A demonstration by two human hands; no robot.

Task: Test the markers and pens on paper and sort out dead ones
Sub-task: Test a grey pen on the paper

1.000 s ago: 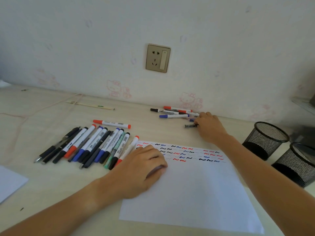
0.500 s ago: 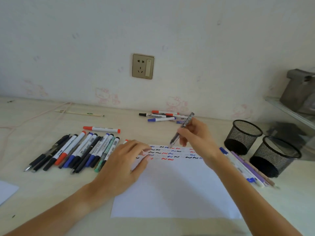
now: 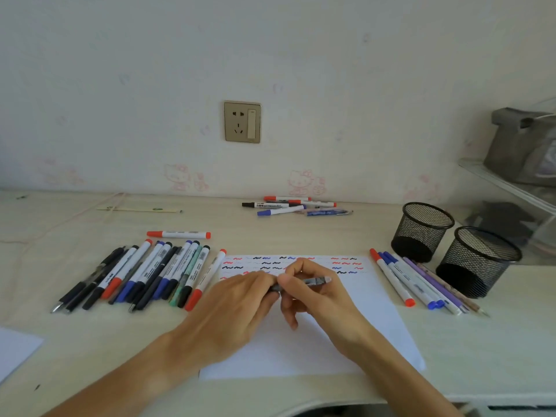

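**Pen held between both hands above the test sheet: points of risk**

Both hands meet over the paper (image 3: 301, 332), which lies flat on the worktop (image 3: 75, 350). The right hand (image 3: 316, 299) pinches a dark pen (image 3: 310, 280) about mid-barrel, holding it roughly level. The left hand (image 3: 237, 305) has its fingers curled round the pen's left end, seemingly to pull off a cap or work the tip; that end is hidden, so which one cannot be told. The pen is above the sheet, just below the rows of squiggles (image 3: 288, 264) in red, blue and black.

Three groups lie on the worktop: a long row (image 3: 141, 275) to the left of the paper, a smaller row (image 3: 415, 281) to its right beside two mesh cups (image 3: 451, 239), and a loose pile (image 3: 294, 205) near the wall. One red-capped marker (image 3: 179, 235) lies apart, above the left row.

Likely faults from here:

- A cap pulled off sharply may fly clear and roll away, or the tip may streak the fingers or the sheet.
- With neither hand pressing the paper, the first stroke may drag it sideways into either row and mix the groups.
- A new mark made over the crowded squiggles could be mistaken for an old one, so that a dry pen passes as live.
- Nothing marks which group is which; the pen could be set down in the wrong one.
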